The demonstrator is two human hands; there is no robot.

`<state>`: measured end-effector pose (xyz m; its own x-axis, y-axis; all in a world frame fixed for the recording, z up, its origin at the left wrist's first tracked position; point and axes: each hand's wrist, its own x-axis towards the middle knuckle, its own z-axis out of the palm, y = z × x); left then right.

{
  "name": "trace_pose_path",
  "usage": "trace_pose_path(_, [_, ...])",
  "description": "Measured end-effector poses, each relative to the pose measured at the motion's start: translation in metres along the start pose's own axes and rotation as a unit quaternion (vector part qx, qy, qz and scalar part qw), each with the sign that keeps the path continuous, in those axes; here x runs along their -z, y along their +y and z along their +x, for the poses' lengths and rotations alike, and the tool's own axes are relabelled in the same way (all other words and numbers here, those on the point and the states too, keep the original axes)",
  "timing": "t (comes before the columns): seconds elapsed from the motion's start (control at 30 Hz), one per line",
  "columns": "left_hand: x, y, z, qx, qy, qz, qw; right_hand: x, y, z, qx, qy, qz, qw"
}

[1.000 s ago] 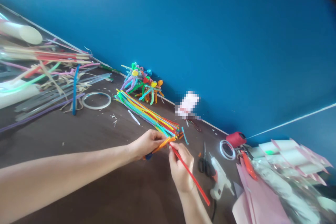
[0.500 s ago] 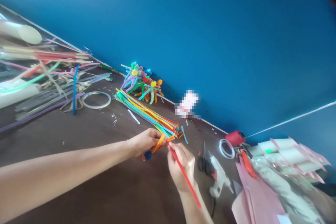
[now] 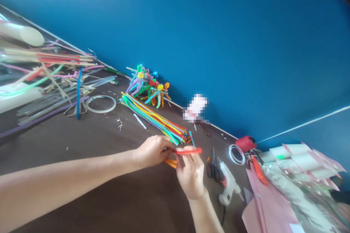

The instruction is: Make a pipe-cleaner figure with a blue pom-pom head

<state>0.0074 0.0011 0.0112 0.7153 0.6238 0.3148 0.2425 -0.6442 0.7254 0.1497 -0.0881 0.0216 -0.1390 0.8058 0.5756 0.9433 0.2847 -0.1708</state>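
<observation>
Swung level, thin red pipe cleaner pinched by right hand, left hand closed on orange pipe cleaner (partly hidden)

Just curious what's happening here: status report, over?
Left hand, right hand pinching red stem. Orange stem just under it. Bundle close behind, scissors beside right hand.

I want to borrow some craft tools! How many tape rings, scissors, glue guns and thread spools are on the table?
Tape rings: 2
Scissors: 1
Glue gun: 1
Red thread spool: 1
Total: 5
</observation>
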Motion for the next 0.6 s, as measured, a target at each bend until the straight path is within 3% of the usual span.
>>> trace_pose_path(0.17, [0.005, 0.001, -0.003, -0.107, -0.027, 0.158, 0.981, -0.004, 0.000, 0.002, -0.097, 0.005, 0.149, 0.984])
trace_pose_path(0.27, [0.005, -0.002, -0.003, -0.182, -0.035, 0.213, 0.959, -0.006, 0.002, 0.003, -0.197, -0.040, 0.241, 0.949])
trace_pose_path(0.33, [0.006, -0.003, -0.002, -0.220, -0.033, 0.228, 0.948, -0.007, 0.004, 0.004, -0.260, -0.072, 0.316, 0.909])
trace_pose_path(0.4, [0.007, -0.003, -0.002, -0.243, -0.029, 0.226, 0.943, -0.008, 0.007, 0.004, -0.315, -0.085, 0.423, 0.845])
trace_pose_path(0.47, [0.008, -0.002, -0.002, -0.254, -0.030, 0.194, 0.947, -0.009, 0.009, 0.003, -0.370, -0.081, 0.537, 0.754])
trace_pose_path(0.53, [0.008, 0.001, -0.002, -0.242, -0.030, 0.124, 0.962, -0.010, 0.011, 0.001, -0.409, -0.084, 0.627, 0.657])
trace_pose_path(0.6, [0.006, 0.003, -0.002, -0.203, -0.023, 0.024, 0.979, -0.011, 0.012, 0.000, -0.424, -0.100, 0.685, 0.584])
